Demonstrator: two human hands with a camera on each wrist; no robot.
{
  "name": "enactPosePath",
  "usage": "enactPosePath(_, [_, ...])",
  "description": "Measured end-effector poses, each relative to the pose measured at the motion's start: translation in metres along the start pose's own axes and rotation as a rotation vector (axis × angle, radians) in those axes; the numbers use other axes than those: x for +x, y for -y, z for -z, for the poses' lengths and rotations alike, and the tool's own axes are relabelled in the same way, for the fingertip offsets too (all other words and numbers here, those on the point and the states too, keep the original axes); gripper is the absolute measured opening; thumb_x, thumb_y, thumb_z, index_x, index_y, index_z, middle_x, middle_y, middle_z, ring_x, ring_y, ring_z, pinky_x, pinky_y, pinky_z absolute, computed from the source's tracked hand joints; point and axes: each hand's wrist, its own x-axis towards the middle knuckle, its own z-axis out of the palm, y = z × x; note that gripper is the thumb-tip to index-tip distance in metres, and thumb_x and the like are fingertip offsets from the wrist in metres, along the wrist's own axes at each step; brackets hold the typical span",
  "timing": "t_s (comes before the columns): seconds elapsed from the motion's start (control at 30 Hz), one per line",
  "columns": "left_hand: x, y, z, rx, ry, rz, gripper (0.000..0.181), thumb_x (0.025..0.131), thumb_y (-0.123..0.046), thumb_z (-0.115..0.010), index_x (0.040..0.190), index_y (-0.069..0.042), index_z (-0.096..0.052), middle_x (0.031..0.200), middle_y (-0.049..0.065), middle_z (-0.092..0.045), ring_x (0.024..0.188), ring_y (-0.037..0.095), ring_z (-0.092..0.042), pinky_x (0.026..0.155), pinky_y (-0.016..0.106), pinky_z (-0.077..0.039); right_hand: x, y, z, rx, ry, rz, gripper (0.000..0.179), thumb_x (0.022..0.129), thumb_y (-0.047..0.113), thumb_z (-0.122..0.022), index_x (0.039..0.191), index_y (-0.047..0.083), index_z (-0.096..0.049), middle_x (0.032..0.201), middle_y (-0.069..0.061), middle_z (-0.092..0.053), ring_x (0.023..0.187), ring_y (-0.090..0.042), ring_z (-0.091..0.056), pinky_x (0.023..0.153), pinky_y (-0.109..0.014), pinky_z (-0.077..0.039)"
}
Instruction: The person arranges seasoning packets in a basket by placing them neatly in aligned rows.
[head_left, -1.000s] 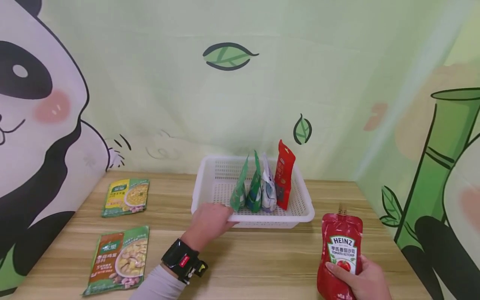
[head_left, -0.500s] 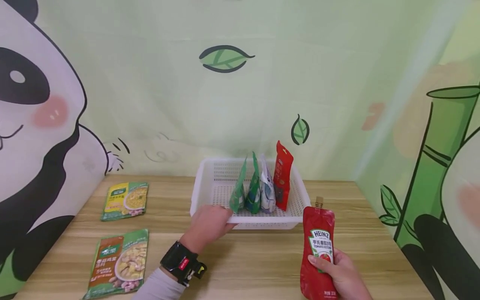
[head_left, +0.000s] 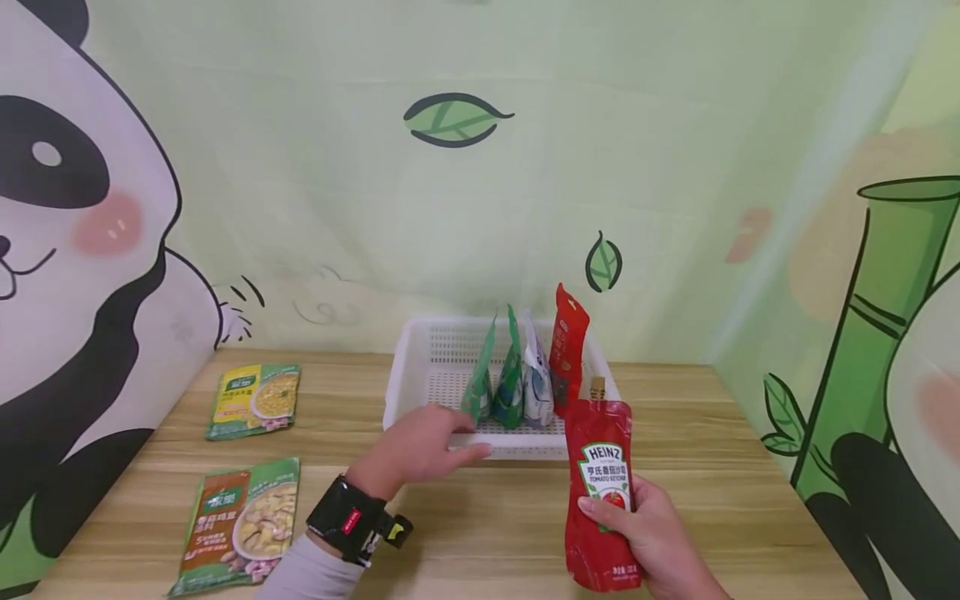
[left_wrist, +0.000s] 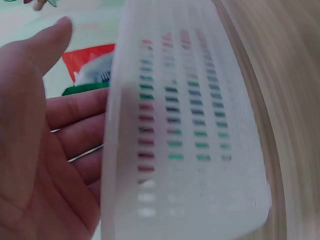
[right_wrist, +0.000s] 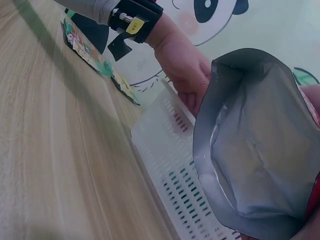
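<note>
Head view: soft, even, moderately bright light; lettering on ketchup pouch [head_left: 600,467] legible. Faint soft shadow on counter [head_left: 495,533] beside wrist strap [head_left: 347,518]. Pale diagonal streak down right side of backdrop [head_left: 540,183] (sheen or print, cannot tell). Left wrist view: dimmer, greyer; basket [left_wrist: 182,127] slots smeared, counter grain streaked by blur. Right wrist view: muted; long dark band along counter, dull sheen on pouch's silvery underside.

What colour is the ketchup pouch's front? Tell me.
The pouch front is mostly red, clearest in the head view.
</note>
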Motion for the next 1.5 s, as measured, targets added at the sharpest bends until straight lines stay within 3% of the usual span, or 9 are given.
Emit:
enactPosePath(0.1, [0.002, -0.008, 0.002, -0.091, -0.033, -0.032, 0.044, 0.1, -0.052, -0.058, 0.109, -0.011, -0.074, 0.1, 0.002, -0.078, 0.09, 0.013, -0.071, 0.086, 0.034, -0.058, 0.0, 0.003, -0.005, -0.018, 0.031, 0.023, 0.066, 0.092, 0.026, -0.077, 0.142, -0.003, -0.044, 0.117, -0.012, -0.067, 0.097, -0.023, -0.071, 0.084, -0.045, -0.062])
enactPosePath(0.23, [0.005, -0.021, 0.005, -0.174, -0.06, -0.062, 0.044, 0.102, -0.05, -0.057, 0.118, -0.012, -0.073, 0.114, 0.003, -0.078, 0.108, 0.017, -0.072, 0.095, 0.037, -0.057, 0.001, 0.004, -0.011, -0.027, 0.053, 0.014, 0.068, 0.091, 0.027, -0.079, 0.142, -0.002, -0.044, 0.12, -0.013, -0.067, 0.099, -0.023, -0.071, 0.085, -0.046, -0.062])
enactPosePath(0.4, [0.006, -0.038, 0.007, -0.262, -0.092, -0.052, 0.044, 0.101, -0.051, -0.058, 0.122, -0.015, -0.072, 0.117, 0.0, -0.076, 0.11, 0.013, -0.071, 0.095, 0.036, -0.058, 0.003, 0.004, -0.017, -0.042, 0.07, 0.023, 0.07, 0.089, 0.028, -0.081, 0.142, -0.001, -0.046, 0.124, -0.014, -0.066, 0.102, -0.023, -0.07, 0.086, -0.047, -0.062])
enactPosePath(0.53, [0.008, -0.053, 0.005, -0.413, -0.11, -0.044, 0.042, 0.102, -0.05, -0.057, 0.118, -0.015, -0.073, 0.108, -0.002, -0.078, 0.097, 0.008, -0.072, 0.085, 0.029, -0.059, 0.003, 0.005, -0.021, -0.05, 0.103, 0.06, 0.068, 0.089, 0.027, -0.081, 0.142, 0.0, -0.047, 0.124, -0.013, -0.066, 0.103, -0.023, -0.069, 0.088, -0.046, -0.061])
enactPosePath(0.73, [0.01, -0.075, 0.001, -0.668, -0.101, 0.094, 0.036, 0.097, -0.046, -0.068, 0.113, -0.014, -0.074, 0.093, -0.003, -0.078, 0.076, 0.01, -0.07, 0.067, 0.026, -0.058, 0.006, 0.006, -0.025, -0.077, 0.19, 0.123, 0.066, 0.09, 0.026, -0.08, 0.142, 0.0, -0.048, 0.125, -0.013, -0.067, 0.105, -0.022, -0.069, 0.089, -0.045, -0.061])
enactPosePath(0.87, [0.011, -0.084, 0.001, -0.757, -0.08, 0.188, 0.031, 0.095, -0.039, -0.074, 0.112, -0.013, -0.075, 0.09, -0.002, -0.078, 0.071, 0.01, -0.071, 0.063, 0.027, -0.06, 0.008, 0.006, -0.029, -0.113, 0.202, 0.132, 0.067, 0.088, 0.026, -0.082, 0.141, 0.002, -0.05, 0.127, -0.013, -0.067, 0.106, -0.022, -0.068, 0.088, -0.046, -0.061])
enactPosePath(1.07, [0.011, -0.093, 0.002, -0.714, -0.159, 0.22, 0.023, 0.1, -0.03, -0.068, 0.107, -0.01, -0.075, 0.082, 0.0, -0.076, 0.061, 0.011, -0.068, 0.056, 0.026, -0.057, 0.012, 0.006, -0.038, -0.169, 0.131, 0.187, 0.067, 0.084, 0.028, -0.086, 0.138, 0.006, -0.054, 0.125, -0.012, -0.069, 0.105, -0.022, -0.069, 0.087, -0.045, -0.062])
enactPosePath(1.3, [0.009, -0.099, 0.004, -0.637, -0.28, 0.206, 0.021, 0.101, -0.026, -0.065, 0.102, -0.008, -0.075, 0.074, 0.001, -0.073, 0.054, 0.009, -0.061, 0.048, 0.024, -0.051, 0.012, 0.003, -0.048, -0.231, 0.008, 0.293, 0.069, 0.077, 0.035, -0.091, 0.136, 0.018, -0.058, 0.12, -0.006, -0.07, 0.104, -0.021, -0.068, 0.088, -0.04, -0.061])
enactPosePath(1.5, [0.006, -0.102, 0.004, -0.621, -0.285, 0.176, 0.022, 0.101, -0.027, -0.065, 0.104, -0.008, -0.076, 0.081, 0.002, -0.077, 0.059, 0.005, -0.064, 0.054, 0.023, -0.055, 0.01, 0.002, -0.052, -0.251, 0.008, 0.312, 0.072, 0.074, 0.034, -0.093, 0.134, 0.019, -0.057, 0.121, -0.004, -0.069, 0.104, -0.02, -0.066, 0.087, -0.04, -0.061])
